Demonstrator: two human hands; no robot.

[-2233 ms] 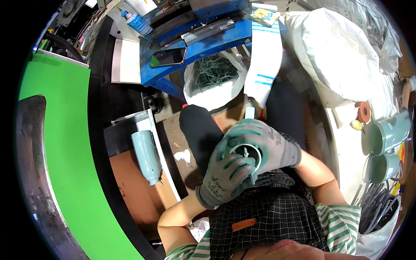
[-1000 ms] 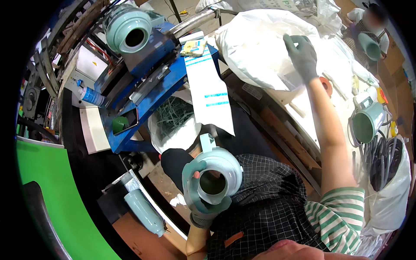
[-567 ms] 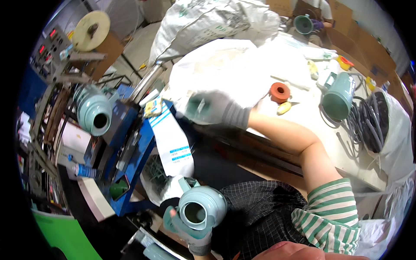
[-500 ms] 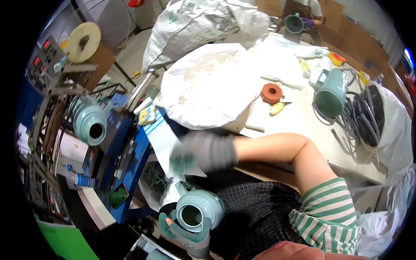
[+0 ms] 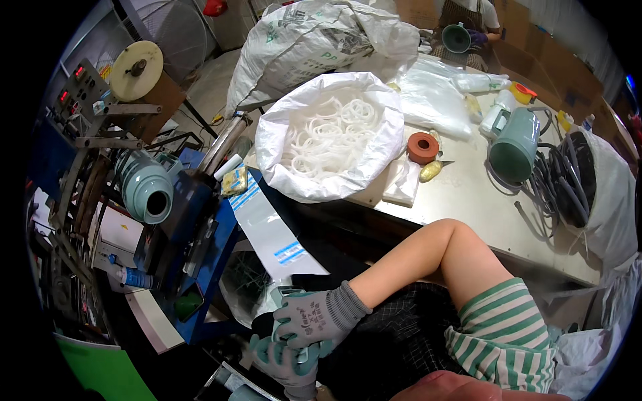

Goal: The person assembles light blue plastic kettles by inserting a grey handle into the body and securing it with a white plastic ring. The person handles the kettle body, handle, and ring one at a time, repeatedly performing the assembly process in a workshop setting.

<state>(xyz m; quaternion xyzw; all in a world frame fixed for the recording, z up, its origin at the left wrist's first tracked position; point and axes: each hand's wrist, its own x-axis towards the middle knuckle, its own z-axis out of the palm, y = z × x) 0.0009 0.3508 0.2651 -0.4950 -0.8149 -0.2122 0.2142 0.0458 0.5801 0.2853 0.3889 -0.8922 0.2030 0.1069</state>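
A pale blue-green jug is low in front of me, mostly covered by my gloved hands, with part of its handle showing. My left hand, in a grey glove with green-coated fingers, is closed around the jug's near side. From the right my right hand, gloved alike, lies over the jug's mouth with its fingers curled. Whatever is under those fingers is hidden. A similar pale jug lies tilted on the machine at left, its round opening toward me.
An open white sack of translucent rings stands beside the pale table. On the table are a brown tape roll, a green jug and coiled grey cable. A co-worker at the far side holds a green vessel.
My right hand has come down from above, near the hanging striped strip, onto the jug's mouth. The left hand has stayed on the jug.
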